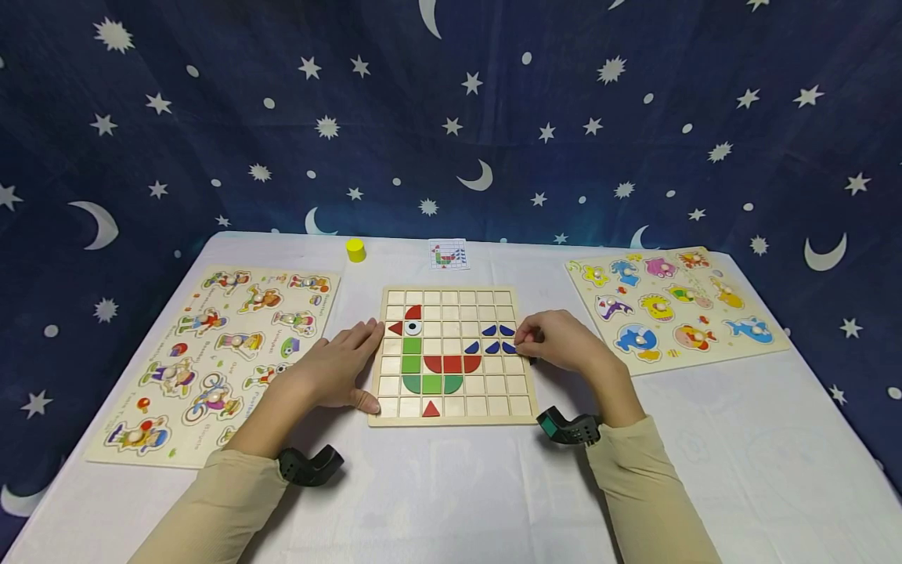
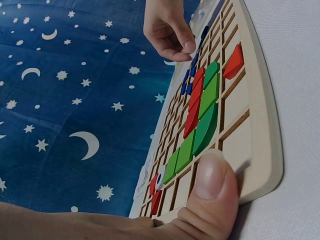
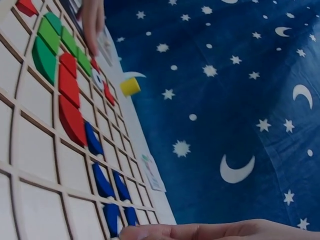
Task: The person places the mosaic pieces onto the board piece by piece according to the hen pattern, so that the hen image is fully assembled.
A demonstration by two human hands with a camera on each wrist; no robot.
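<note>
Blue piece [image 1: 509, 348] half-hidden, pinched by right hand [image 1: 557, 341]; left hand [image 1: 338, 364] flat, steadying board [image 1: 451, 415].

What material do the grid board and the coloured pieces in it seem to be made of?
Grid board: probably pale, unpainted wood or plywood; matte, with dark, burnt-looking lines around the cells.
Green pieces, red pieces and blue pieces: likely painted wood, with flat solid colour and a slight sheen. Plastic cannot be ruled out.

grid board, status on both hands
Left hand flat, steadying grid board edge. Right hand pinching blue piece at right column. Nothing blocking.
</note>
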